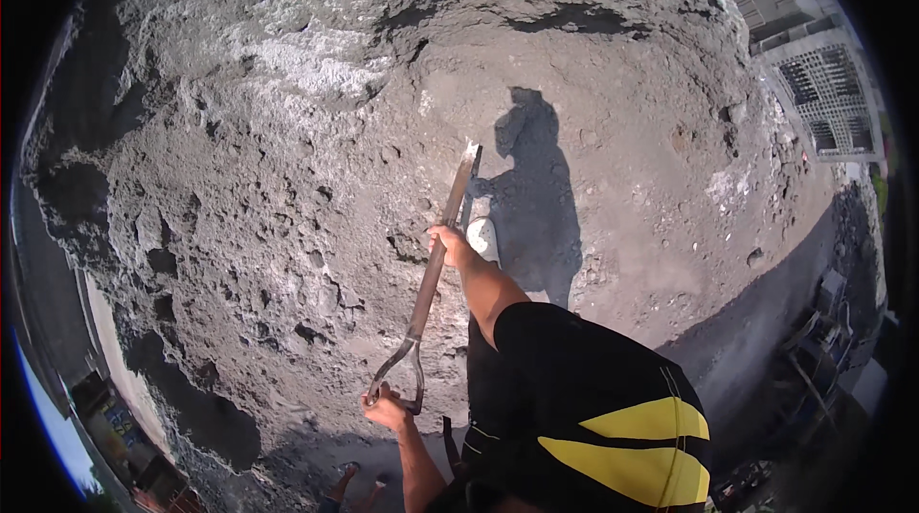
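- Shovel (436, 274): long shaft runs up from a D-shaped grip at lower centre to the blade end, which is sunk in or against the grey heap; blade itself mostly hidden.
- Left hand (386, 411): fingers wrapped closed on the D-grip, at the tool's tail, likely for push and leverage.
- Right hand (450, 243): fingers curled shut round the shaft about midway, likely steering the blade end.
- A pale shoe (484, 237) shows just beside the right hand, on the heap.
- Dark shorts (593, 408) with yellow stripes fill the lower right.
- Heap of grey, clumpy sand or mortar mix (287, 178) fills most of the view; the person's shadow (536, 188) falls across it.
- High-rise buildings (814, 82) stand at the upper right edge.
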Available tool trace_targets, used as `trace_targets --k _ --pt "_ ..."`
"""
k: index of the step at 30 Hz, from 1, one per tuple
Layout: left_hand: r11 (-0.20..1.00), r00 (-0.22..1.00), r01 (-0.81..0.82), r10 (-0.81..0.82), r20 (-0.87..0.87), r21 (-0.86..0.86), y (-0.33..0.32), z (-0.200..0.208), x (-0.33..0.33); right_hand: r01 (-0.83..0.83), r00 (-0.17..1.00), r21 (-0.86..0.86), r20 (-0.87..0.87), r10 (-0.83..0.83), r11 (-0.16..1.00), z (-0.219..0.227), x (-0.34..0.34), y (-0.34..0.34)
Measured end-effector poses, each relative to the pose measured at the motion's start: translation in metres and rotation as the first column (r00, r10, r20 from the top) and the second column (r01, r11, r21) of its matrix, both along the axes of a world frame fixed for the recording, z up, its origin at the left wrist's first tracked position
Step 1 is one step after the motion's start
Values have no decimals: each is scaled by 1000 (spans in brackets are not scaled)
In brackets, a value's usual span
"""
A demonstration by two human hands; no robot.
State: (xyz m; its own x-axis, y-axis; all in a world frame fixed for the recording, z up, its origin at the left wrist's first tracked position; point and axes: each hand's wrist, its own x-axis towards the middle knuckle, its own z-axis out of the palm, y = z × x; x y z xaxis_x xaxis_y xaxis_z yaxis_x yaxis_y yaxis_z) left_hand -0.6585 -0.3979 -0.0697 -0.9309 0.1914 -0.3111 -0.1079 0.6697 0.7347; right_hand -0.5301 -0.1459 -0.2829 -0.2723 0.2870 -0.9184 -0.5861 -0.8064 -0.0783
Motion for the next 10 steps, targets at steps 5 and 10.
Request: trace_targets --k 5,10 --pt "909 897 415 -415 -152 -38 3 44 -30 241 969 -61 -38 -244 969 34 37 -42" --pt "587 580 810 -804 -130 -19 25 49 -5 666 722 3 -256 -643 746 -22 158 -143"
